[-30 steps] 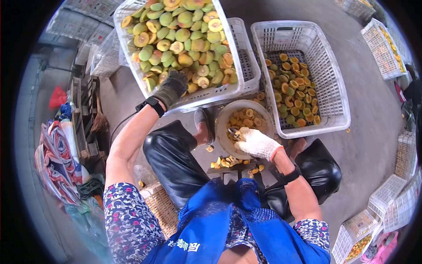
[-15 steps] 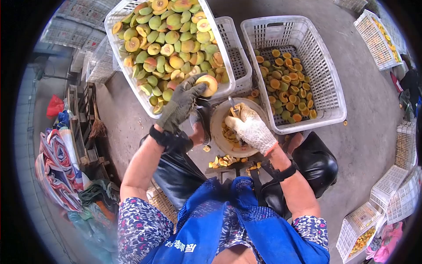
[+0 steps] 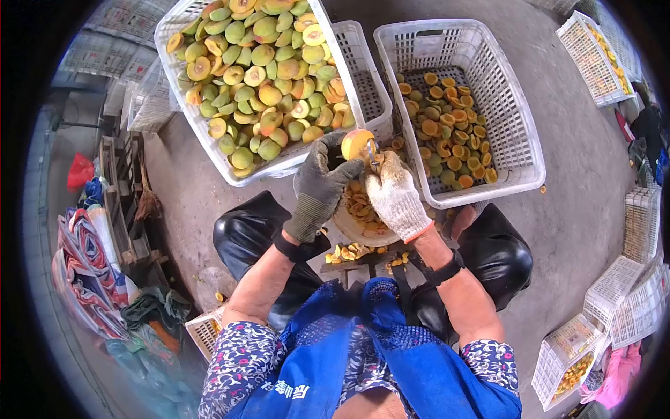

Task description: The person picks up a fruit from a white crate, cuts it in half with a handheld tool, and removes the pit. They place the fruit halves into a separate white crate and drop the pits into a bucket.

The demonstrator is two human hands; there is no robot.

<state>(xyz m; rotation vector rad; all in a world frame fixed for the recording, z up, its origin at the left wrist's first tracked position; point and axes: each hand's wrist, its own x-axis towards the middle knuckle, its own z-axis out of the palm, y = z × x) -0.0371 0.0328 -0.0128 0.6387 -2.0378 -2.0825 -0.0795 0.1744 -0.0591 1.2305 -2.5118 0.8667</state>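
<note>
My left hand, in a dark green glove, grips a halved fruit with its cut face up. My right hand, in a white glove, is closed round a small metal tool, whose curved end lies against the fruit. Both hands are above a round bowl holding orange pieces. A white crate full of halved fruit stands at the upper left. Another white crate at the upper right holds hollowed halves.
Orange scraps lie on a surface below the bowl. A broom and wooden pallet are at left, beside piled cloth. More white crates stand along the right edge.
My left hand has moved right and down from the full crate with the fruit. My right hand has risen from the bowl, bringing the tool against the fruit. The view has shifted slightly.
</note>
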